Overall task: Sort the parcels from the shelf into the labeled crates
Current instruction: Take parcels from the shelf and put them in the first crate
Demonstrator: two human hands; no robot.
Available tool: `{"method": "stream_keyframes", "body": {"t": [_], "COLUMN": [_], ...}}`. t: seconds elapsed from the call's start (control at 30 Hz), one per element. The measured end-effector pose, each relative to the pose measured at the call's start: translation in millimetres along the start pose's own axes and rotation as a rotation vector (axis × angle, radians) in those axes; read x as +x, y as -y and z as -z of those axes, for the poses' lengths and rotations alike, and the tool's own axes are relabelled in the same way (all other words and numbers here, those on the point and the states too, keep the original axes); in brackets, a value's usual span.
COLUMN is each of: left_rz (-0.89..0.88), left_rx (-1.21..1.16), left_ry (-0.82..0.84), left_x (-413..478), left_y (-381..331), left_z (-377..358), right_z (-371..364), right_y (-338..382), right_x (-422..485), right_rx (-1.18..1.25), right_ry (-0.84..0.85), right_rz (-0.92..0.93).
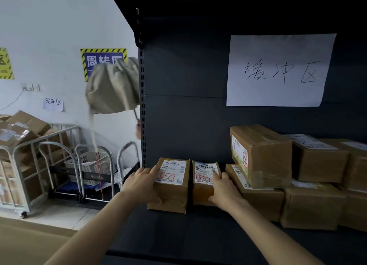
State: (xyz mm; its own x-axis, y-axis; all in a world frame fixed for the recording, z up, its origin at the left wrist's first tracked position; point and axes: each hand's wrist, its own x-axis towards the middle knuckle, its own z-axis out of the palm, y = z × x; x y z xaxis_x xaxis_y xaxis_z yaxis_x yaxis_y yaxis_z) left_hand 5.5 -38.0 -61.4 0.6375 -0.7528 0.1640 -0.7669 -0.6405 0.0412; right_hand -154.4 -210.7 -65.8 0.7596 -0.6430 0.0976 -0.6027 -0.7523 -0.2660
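Two bare forearms reached in from the near edge, over the dark shelf board (198, 235). The board belonged to a dark metal rack whose back panel carried a white paper sign (280, 70) with three handwritten characters.

Left of the rack was a pale wall with a yellow-and-black striped notice (103, 60) and a small paper label (53, 104). A beige cloth bag (113, 88) hung by the rack's left upright. Below it on the light floor (59, 215) stood a metal cage cart (25, 165) heaped with cardboard boxes. Just beside the cart were tubular hand trolleys (127, 161), one carrying a white perforated basket (93, 163).

Two small parcels sat side by side near the left end of the board, almost touching. The left hand (142, 182) grasped the left parcel (174, 193), its fingers lying over the labelled top and its thumb curled onto the near face. The right hand (224, 189) grasped the right parcel (204, 175) in the same way, fingertips on the label and thumb low on the near face. Both parcels rested on the board.

Just right of that parcel lay a flat carton (264, 201) with a larger taped carton (264, 155) stacked on it. Further cartons (317, 161) were piled in two layers towards the far right.
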Motion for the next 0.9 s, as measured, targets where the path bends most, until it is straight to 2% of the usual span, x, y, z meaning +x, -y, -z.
{"method": "stream_keyframes", "body": {"t": [0.3, 0.4, 0.47, 0.53, 0.63, 0.7, 0.9], "left_rz": [-0.03, -0.019, -0.02, -0.004, 0.124, 0.172, 0.211], "left_rx": [-0.166, -0.201, -0.249, -0.448, -0.801, -0.897, -1.087], "left_ry": [0.022, 0.023, 0.048, 0.082, 0.114, 0.115, 0.044], "left_x": [6, 4, 1, -3, -8, -7, -15], "left_y": [1, 0, 1, 2, 1, -2, -11], "left_z": [-9, -11, -10, -10, -7, -5, -1], "right_z": [-20, -20, -19, -18, -17, -18, -21], "right_y": [-4, -5, -7, -10, -13, -13, -12], "right_x": [7, 7, 7, 8, 11, 12, 7], "right_rx": [-0.02, 0.015, 0.116, 0.309, 0.646, 0.804, 0.884], "right_ry": [-0.124, -0.112, -0.077, -0.058, -0.011, 0.048, 0.021], "right_rz": [0.065, 0.059, 0.026, 0.0, -0.057, -0.111, -0.144]}}
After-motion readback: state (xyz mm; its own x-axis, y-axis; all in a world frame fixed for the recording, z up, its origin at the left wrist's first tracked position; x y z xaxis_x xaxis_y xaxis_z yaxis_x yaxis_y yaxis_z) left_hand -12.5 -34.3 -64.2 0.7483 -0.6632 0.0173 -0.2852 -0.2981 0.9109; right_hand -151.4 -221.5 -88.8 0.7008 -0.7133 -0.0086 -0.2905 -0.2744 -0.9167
